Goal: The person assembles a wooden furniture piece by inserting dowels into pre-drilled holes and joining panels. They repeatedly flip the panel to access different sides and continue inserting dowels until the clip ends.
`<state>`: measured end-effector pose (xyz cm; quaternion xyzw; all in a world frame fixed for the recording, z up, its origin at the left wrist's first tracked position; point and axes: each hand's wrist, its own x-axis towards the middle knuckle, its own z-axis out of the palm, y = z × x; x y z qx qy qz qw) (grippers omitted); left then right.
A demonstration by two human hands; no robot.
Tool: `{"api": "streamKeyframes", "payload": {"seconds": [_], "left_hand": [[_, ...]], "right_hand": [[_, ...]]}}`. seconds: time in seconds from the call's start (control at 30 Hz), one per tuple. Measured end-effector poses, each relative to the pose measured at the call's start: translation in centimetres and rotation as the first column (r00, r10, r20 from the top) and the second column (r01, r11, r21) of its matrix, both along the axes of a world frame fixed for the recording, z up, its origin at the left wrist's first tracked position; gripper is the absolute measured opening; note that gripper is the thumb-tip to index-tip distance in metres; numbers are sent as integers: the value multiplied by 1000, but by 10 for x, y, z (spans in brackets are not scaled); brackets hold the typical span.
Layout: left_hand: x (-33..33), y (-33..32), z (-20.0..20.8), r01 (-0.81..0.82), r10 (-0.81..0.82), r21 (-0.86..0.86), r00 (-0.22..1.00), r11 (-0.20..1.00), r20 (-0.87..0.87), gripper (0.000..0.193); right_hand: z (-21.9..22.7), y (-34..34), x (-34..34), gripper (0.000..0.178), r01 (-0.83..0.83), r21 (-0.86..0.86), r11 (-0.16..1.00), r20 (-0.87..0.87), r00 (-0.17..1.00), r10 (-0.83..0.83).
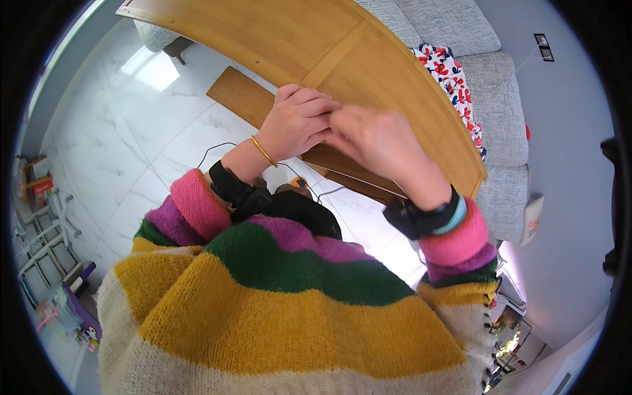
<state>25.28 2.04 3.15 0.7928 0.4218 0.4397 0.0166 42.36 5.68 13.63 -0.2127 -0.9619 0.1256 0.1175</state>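
Both hands meet above the near edge of a wooden table [382, 72]. My left hand [299, 120] is closed, its fingers curled and pressed together, a gold bangle [264, 151] at the wrist. Against its fingertips, my right hand [376, 137] is curled shut and slightly blurred by motion. Whatever lies between the fingers is hidden by the hands. A black strapped device [232, 185] sits on the left wrist, and another black device [418, 218] on the right one, beside a light-blue band [453, 217].
A wooden board [238, 97] juts out left of the table over white marble tiles [112, 125]. Thin dark cables [220, 146] run beneath the hands. A grey sofa [494, 108] with a red-and-blue patterned cloth [454, 85] stands right. White metal racks [49, 240] stand far left.
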Motion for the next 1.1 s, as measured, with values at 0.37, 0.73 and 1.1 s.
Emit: {"api": "streamKeyframes", "payload": {"seconds": [0.37, 0.73, 1.1], "left_hand": [[-2, 0, 6, 5, -6, -47, 1000, 999, -18, 31], [-1, -1, 6, 10, -12, -37, 998, 999, -63, 29], [-9, 2, 3, 34, -36, -64, 999, 997, -31, 27]], "right_hand": [[-11, 23, 39, 13, 388, 25, 921, 46, 920, -389], [4, -36, 55, 17, 154, -172, 973, 283, 954, -101], [-19, 35, -7, 18, 55, -272, 961, -43, 997, -69]]}}
